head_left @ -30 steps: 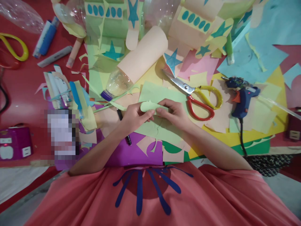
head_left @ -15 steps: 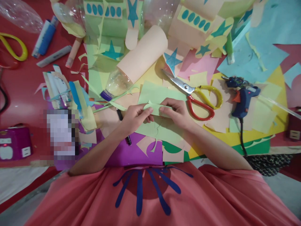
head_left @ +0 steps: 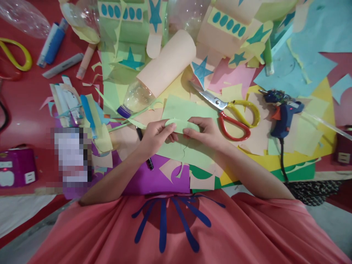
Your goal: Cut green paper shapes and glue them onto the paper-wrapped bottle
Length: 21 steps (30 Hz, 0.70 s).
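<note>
A small pale green paper piece (head_left: pixel 181 125) is stretched between my two hands. My left hand (head_left: pixel 158 135) pinches its left end with thumb and fingers. At its other end my right hand (head_left: pixel 205 130) pinches it too, thumb on top. Beneath them lies a larger light green sheet (head_left: pixel 192 150) with a faint drawn line. Scissors (head_left: pixel 220 104) with one yellow and one red handle rest beside my right hand, blades partly apart. A black pen (head_left: pixel 150 163) shows partly under my left wrist. Above my hands lies a plastic bottle (head_left: pixel 139 97) wrapped in peach paper, its purple cap toward the left.
A blue glue gun (head_left: pixel 287 113) with a cord sits at the right. Markers (head_left: pixel 56 44), a purple box (head_left: pixel 18 167) and a blurred-out rectangle (head_left: pixel 73 156) are at left. Paper with teal stars (head_left: pixel 203 71) and scraps cover the back.
My left hand has shifted very slightly left, and the right thumb has slid a little along the paper piece. Both hands keep their hold; the surrounding things have not moved.
</note>
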Motion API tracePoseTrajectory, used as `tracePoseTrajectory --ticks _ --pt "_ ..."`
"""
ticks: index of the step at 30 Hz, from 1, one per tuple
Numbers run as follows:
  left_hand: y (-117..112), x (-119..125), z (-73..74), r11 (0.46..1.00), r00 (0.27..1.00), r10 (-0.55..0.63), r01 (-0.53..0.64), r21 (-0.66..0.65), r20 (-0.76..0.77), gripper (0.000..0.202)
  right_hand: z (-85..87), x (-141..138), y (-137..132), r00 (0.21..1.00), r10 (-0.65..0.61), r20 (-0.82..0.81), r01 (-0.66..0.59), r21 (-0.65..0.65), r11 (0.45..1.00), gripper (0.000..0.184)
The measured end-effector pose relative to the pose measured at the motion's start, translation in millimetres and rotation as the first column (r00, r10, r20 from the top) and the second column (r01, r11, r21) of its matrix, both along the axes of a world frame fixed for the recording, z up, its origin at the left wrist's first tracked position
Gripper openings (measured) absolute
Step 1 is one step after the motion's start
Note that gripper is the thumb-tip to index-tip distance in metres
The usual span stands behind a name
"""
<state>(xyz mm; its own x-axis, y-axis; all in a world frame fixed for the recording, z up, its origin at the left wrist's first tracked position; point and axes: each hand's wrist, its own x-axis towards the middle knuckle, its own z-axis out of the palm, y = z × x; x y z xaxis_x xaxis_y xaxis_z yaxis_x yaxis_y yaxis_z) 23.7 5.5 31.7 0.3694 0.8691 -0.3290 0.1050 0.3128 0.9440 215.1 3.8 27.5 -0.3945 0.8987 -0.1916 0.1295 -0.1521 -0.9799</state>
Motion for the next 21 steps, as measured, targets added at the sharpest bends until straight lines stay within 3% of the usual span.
tracePoseTrajectory --ticks 6,14,21 --pt "0 0 2.4 1.000 1.000 -0.010 0.010 -0.004 -0.011 0.038 2.5 1 1 0.999 0.016 0.034 -0.016 0.003 1.000 0.039" --pt "0 1 3.5 1.000 1.000 0.016 -0.016 0.010 -0.012 0.046 -0.9 2 2 0.999 -0.008 -0.052 0.005 -0.062 0.998 0.037" --pt "2 -4 -7.4 0.988 0.974 0.147 -0.153 0.023 0.174 0.043 -6.3 2 0 0.994 -0.083 -0.070 0.076 -0.091 0.993 0.040"
